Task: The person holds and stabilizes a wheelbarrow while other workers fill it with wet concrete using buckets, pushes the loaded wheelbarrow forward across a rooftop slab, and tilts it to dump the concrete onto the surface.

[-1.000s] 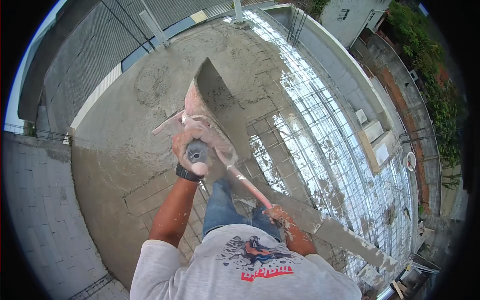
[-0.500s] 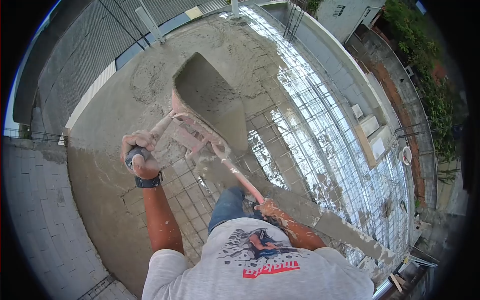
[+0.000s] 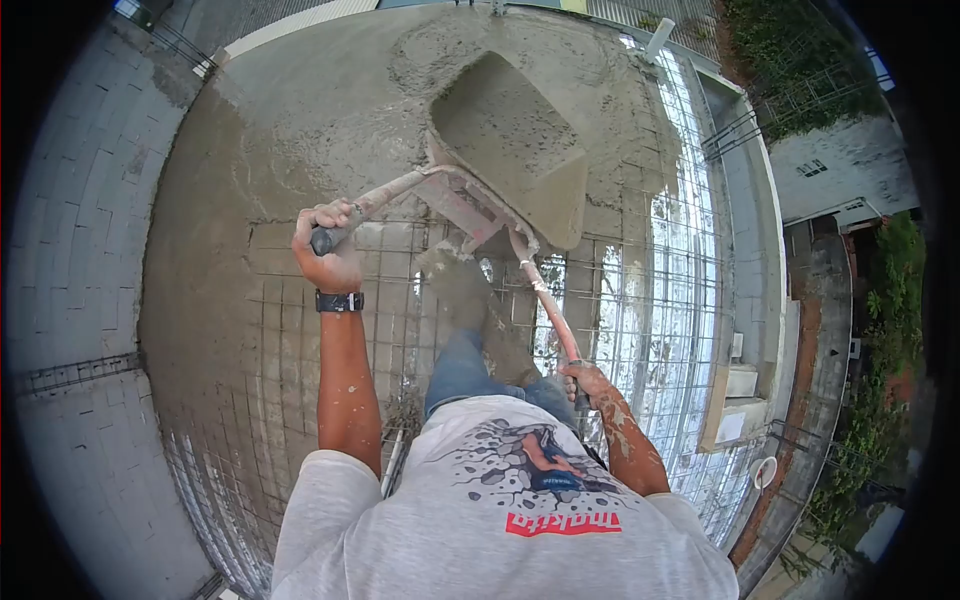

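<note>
Ahead of me is a wheelbarrow [image 3: 500,130], its tray tilted and its inside coated with wet concrete. My left hand [image 3: 328,243], with a watch on the wrist, is closed around the dark grip of the left handle. Lower and to the right, my right hand [image 3: 585,383] is wrapped round the end of the right handle, concrete spattered on its forearm. Wet concrete [image 3: 350,120] lies around the far side of the tray. Between the handles and my legs, steel mesh [image 3: 380,300] shows, partly coated with concrete.
Bare mesh over shiny panels [image 3: 685,260] stretches along the right. A block wall [image 3: 80,250] borders the left. At the right edge are a low wall [image 3: 750,250], pale blocks [image 3: 742,381] and a round white object [image 3: 763,472]. A post [image 3: 659,38] stands far right.
The view has turned left. The wheelbarrow has swung from nearly on its side to show more of its inside, and my left hand has moved outward with its handle. Both hands keep their hold.
</note>
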Motion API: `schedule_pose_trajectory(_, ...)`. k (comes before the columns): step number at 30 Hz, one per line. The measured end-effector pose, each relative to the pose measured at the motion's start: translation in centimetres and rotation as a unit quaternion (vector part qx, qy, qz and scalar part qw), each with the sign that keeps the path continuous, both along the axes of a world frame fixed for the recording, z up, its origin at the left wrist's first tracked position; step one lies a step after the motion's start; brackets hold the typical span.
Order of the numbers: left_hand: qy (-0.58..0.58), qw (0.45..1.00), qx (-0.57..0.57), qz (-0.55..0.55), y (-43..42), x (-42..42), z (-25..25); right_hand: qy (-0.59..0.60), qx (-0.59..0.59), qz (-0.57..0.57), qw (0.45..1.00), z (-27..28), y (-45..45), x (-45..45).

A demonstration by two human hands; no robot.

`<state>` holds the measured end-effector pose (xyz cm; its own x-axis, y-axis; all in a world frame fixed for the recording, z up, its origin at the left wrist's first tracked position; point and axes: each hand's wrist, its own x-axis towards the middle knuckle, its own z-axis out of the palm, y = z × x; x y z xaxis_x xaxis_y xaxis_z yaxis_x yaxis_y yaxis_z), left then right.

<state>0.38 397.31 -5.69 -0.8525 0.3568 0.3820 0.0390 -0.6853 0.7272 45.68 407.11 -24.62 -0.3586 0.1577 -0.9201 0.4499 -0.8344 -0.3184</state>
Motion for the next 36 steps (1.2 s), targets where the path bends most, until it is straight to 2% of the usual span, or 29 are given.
schedule_pose_trajectory(3,-0.020,0.999,0.031,0.019,-1.5,4.6,-0.1,-0.004,0.039,0.028,0.999,-0.7,-0.9,3.3)
schedule_pose_trajectory(7,-0.024,0.998,0.034,0.057,-3.9,14.7,0.7,-0.015,0.069,0.089,0.994,-1.1,-0.8,12.7)
schedule_pose_trajectory(9,-0.049,0.995,0.051,0.076,-8.0,20.1,-0.8,-0.022,0.076,0.109,0.991,-1.8,-1.2,18.1)
schedule_pose_trajectory(10,-0.047,0.993,0.030,0.100,-10.2,22.8,-1.0,-0.059,0.094,0.167,0.980,-1.1,-1.6,19.7)
schedule_pose_trajectory(14,-0.078,0.986,0.032,0.141,-15.3,29.3,-0.4,-0.072,0.067,0.196,0.976,0.7,-1.1,25.3)
schedule_pose_trajectory(18,-0.061,0.986,0.052,0.145,-18.5,36.1,0.6,-0.086,0.069,0.227,0.968,2.1,-4.3,30.2)
schedule_pose_trajectory(21,-0.045,0.990,0.001,0.134,-19.2,39.4,1.6,-0.066,0.062,0.235,0.968,1.5,-6.8,34.0)
schedule_pose_trajectory(23,0.014,0.993,-0.040,0.112,-18.6,41.8,3.2,-0.082,0.077,0.253,0.961,2.1,-8.8,36.2)
schedule_pose_trajectory(25,0.041,0.992,-0.063,0.099,-19.5,44.7,3.6,-0.041,0.011,0.196,0.980,-1.0,-10.8,39.7)
schedule_pose_trajectory(26,0.045,0.993,-0.060,0.095,-20.1,46.1,3.5,-0.046,0.014,0.191,0.980,-1.2,-11.8,41.3)
schedule_pose_trajectory(30,0.026,0.995,-0.054,0.080,-25.4,52.6,-0.2,-0.063,0.052,0.186,0.979,-3.3,-15.0,46.6)
schedule_pose_trajectory(33,0.046,0.991,-0.061,0.114,-30.2,57.4,-1.2,-0.058,0.066,0.196,0.977,-4.2,-14.4,50.7)
schedule_pose_trajectory(34,0.045,0.988,-0.066,0.129,-32.1,58.8,-2.0,-0.093,0.133,0.263,0.951,-2.0,-14.3,50.9)
schedule_pose_trajectory(36,0.005,0.986,-0.070,0.149,-35.9,62.2,-3.5,-0.096,0.156,0.289,0.940,-2.1,-13.1,53.3)
